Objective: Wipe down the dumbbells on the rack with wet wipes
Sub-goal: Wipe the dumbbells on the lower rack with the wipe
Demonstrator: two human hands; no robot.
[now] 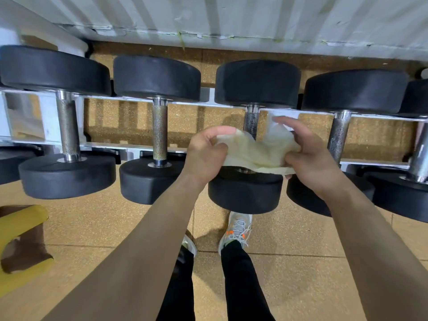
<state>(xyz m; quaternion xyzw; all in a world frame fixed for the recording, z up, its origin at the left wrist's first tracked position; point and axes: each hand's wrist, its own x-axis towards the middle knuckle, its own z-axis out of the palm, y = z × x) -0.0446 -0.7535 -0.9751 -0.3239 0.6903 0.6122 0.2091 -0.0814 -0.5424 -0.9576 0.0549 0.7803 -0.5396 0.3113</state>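
Several black dumbbells with knurled steel handles lie side by side on a white rack. Both hands hold a pale yellowish wet wipe stretched between them, just above the third dumbbell from the left. My left hand pinches the wipe's left edge between thumb and curled fingers. My right hand grips its right side, index finger extended. The wipe hides the lower part of that dumbbell's handle. Other dumbbells sit to the left and right.
A corrugated white wall runs behind the rack. Speckled tan rubber floor tiles lie below. A yellow object sits at the lower left. My feet in grey sneakers stand right under the rack's front edge.
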